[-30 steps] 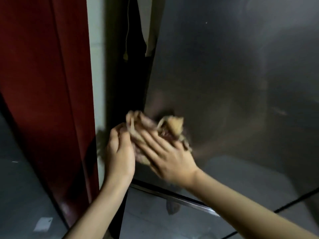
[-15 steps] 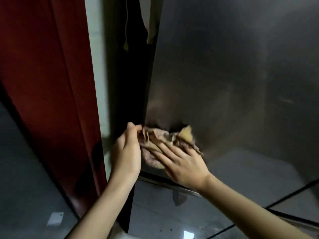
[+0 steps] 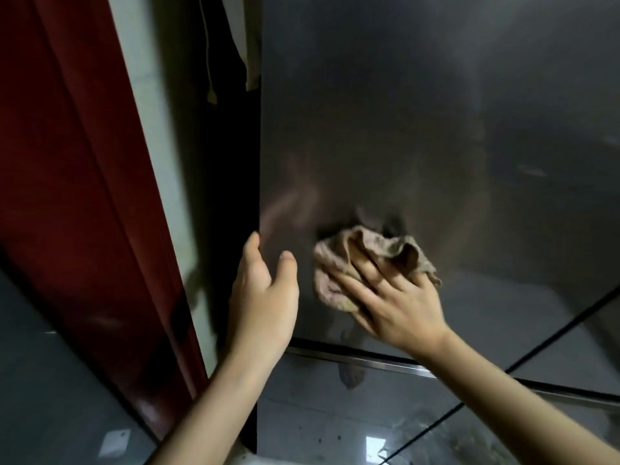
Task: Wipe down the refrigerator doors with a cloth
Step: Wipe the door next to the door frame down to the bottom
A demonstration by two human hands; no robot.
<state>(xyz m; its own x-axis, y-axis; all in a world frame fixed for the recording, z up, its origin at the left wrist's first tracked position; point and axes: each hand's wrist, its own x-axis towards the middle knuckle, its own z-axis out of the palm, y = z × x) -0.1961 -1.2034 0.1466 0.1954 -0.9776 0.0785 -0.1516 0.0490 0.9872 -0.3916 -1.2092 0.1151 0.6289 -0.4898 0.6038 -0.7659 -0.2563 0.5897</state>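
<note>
The right hand [image 3: 399,307] is laid flat, its fingers [image 3: 372,273] straight and spread, and is pressed onto a crumpled beige-pink cloth [image 3: 335,263], by which the cloth is held against the lower part of the upper refrigerator door [image 3: 385,112]; folds of the cloth are bunched above and over the fingertips. The left hand [image 3: 265,293] is held open just to the left of the cloth and apart from it, with the thumb separated from the fingers and nothing grasped; its fingertips are placed at the door's left edge, though contact cannot be confirmed. The door surface is dark, brushed and faintly reflective, and blurred reflections of the 2 hands are seen in it. Directly below the hands a bright metal strip [image 3: 369,360] is seen along the seam, under which a 2nd, glossier door panel [image 3: 318,414] is located. To the left of the refrigerator a dark gap [image 3: 231,179] is shown, in which a cord [image 3: 208,62] and a pale piece of fabric [image 3: 251,55] are hung. Further left, a pale wall strip [image 3: 151,129] is bordered by a red panel [image 3: 73,196], and a grey floor [image 3: 33,380] bearing 1 small white slip [image 3: 115,443] is visible at the lower left.
</note>
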